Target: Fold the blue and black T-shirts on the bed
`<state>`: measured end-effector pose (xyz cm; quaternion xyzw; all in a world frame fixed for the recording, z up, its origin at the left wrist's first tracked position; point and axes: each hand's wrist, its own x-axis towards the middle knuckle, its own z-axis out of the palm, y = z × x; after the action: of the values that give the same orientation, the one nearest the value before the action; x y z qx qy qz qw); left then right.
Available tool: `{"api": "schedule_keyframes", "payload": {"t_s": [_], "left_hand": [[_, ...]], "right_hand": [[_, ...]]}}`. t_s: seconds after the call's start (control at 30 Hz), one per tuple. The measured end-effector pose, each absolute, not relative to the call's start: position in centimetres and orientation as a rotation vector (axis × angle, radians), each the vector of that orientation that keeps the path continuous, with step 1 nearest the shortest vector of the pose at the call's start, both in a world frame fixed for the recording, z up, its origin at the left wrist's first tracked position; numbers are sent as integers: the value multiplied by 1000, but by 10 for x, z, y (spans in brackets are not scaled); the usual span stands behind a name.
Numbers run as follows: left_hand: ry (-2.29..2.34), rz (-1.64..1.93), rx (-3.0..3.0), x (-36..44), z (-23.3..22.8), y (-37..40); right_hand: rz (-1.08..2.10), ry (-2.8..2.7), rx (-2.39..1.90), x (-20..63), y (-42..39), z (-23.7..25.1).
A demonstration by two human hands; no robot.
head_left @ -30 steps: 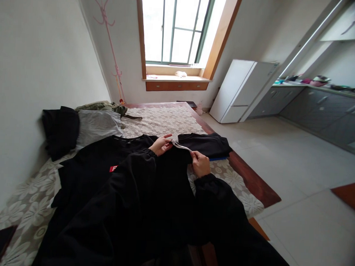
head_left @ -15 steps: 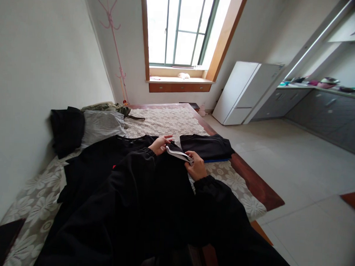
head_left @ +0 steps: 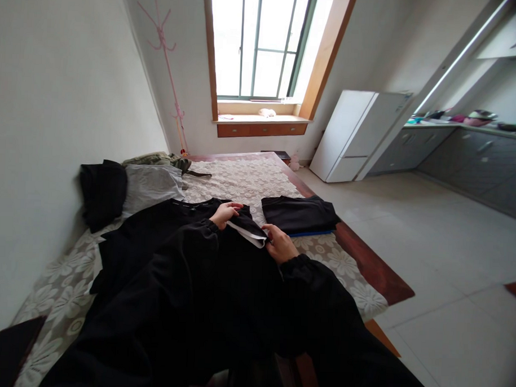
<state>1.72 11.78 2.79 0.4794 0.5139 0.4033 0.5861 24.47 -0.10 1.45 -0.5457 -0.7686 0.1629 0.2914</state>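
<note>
We see the left hand (head_left: 224, 214) and right hand (head_left: 281, 246) each with its grip pinching the white-edged hem (head_left: 251, 235) of a black garment (head_left: 172, 235) spread on the bed (head_left: 241, 179). A folded black garment (head_left: 299, 213) lies just beside the right hand. Grey clothing (head_left: 150, 181) lies near the wall.
</note>
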Motion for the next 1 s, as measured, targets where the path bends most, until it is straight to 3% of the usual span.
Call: {"api": "schedule_keyframes", "payload": {"t_s": [0.27, 0.5, 1.0], "left_hand": [[1305, 978, 1498, 10, 20, 107], [1247, 875, 1696, 0, 25, 99], [1241, 806, 1368, -1, 17, 104]], "right_hand": [[392, -1996, -1774, 247, -1, 12], [514, -2107, -1607, 259, 2, 12], [557, -2284, -1461, 255, 2, 17]]}}
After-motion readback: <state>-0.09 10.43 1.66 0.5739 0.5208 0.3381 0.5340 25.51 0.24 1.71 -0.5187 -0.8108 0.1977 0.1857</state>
